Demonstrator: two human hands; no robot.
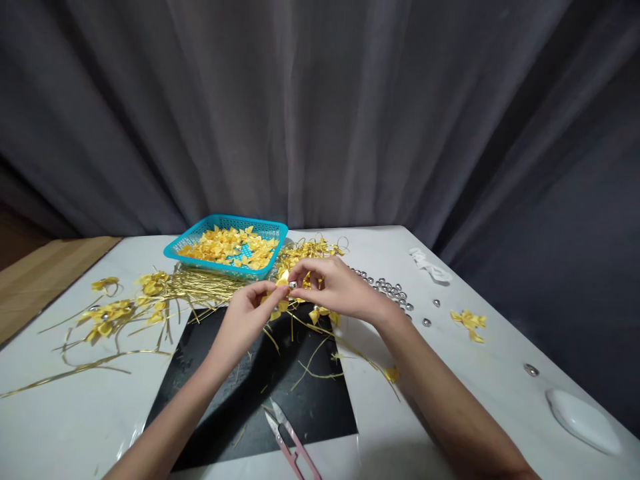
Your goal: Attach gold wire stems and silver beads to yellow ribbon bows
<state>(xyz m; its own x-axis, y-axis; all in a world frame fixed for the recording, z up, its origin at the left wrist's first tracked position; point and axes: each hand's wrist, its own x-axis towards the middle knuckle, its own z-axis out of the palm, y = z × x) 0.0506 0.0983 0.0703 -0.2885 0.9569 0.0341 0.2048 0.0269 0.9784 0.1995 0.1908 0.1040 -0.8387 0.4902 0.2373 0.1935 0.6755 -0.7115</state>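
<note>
Above the far part of a black mat [225,413], both hands meet. My left hand [249,308] pinches a yellow ribbon flower [282,283] between thumb and fingers. Against that flower, my right hand [336,285] grips a small shiny silver bead [293,285] with its fingertips; whether the two pieces touch is hard to see. Gold wire stems [210,285] lie in a bundle behind my left hand. More yellow flowers on wire [313,249] are heaped just beyond the hands. Pink-handled thread snips [293,440] rest at the mat's near edge, blades apart.
A blue plastic basket [173,252] holding yellow ribbon pieces stands at the back. Silver beads [395,291] are scattered right of my right hand. Finished-looking flower sprays [107,317] lie left. A white crumpled cloth [430,267] and a white oval object [584,420] sit on the right.
</note>
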